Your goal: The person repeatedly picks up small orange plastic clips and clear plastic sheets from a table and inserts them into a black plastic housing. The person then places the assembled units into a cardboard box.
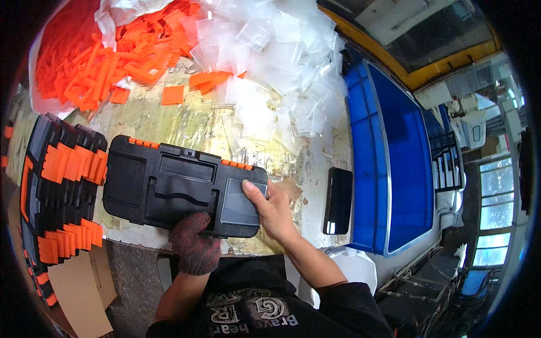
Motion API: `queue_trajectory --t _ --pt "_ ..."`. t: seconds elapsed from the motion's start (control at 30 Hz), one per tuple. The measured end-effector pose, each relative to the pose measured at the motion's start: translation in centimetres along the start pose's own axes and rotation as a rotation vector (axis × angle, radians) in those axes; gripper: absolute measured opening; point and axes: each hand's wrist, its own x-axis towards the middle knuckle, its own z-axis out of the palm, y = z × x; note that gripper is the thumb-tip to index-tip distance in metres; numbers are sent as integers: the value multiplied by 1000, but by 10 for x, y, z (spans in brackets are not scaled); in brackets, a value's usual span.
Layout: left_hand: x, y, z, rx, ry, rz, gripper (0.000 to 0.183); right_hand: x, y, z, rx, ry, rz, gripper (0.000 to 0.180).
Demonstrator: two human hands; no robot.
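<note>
A black plastic toolbox lid (pixel 181 190) lies at the table's front edge, with orange hinge-like pieces (pixel 236 164) along its far side. A clear plastic panel (pixel 243 200) covers its right end. My bare right hand (pixel 274 207) grips that end, thumb on top and fingers around the edge. In a dark knitted glove, my left hand (pixel 196 243) holds the near edge at the middle; its fingers are partly hidden beneath the lid.
At left, similar black cases with orange latches (pixel 72 164) are stacked. Orange plastic parts (pixel 139 55) spill from a white bag, beside piled clear plastic panels (pixel 274 63). A smartphone (pixel 338 200) lies near a blue crate (pixel 370 169). Cardboard (pixel 80 291) stands below left.
</note>
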Motion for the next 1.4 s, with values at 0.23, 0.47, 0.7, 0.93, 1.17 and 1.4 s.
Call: queue_trajectory --t 0.23,0.47,0.7,0.93,1.17,1.4 --pt "19 -6 -32 -520 -1 -596 30 94 -56 -78 -1469 111 -903 26" --pt "57 38 -46 -607 -120 -833 29 133 -61 -99 -1873 -267 -1043 26" --pt "65 53 -51 -629 54 -729 35 73 -115 -73 -1822 -137 -496 30" --pt "62 75 -24 -392 -76 -634 44 11 -110 9 -603 -318 -516 46" --pt "59 92 -44 -266 -137 -592 45 7 -119 29 -752 -401 -619 18" --pt "65 77 -56 -1092 98 -789 54 3 -131 6 -433 -93 -258 17"
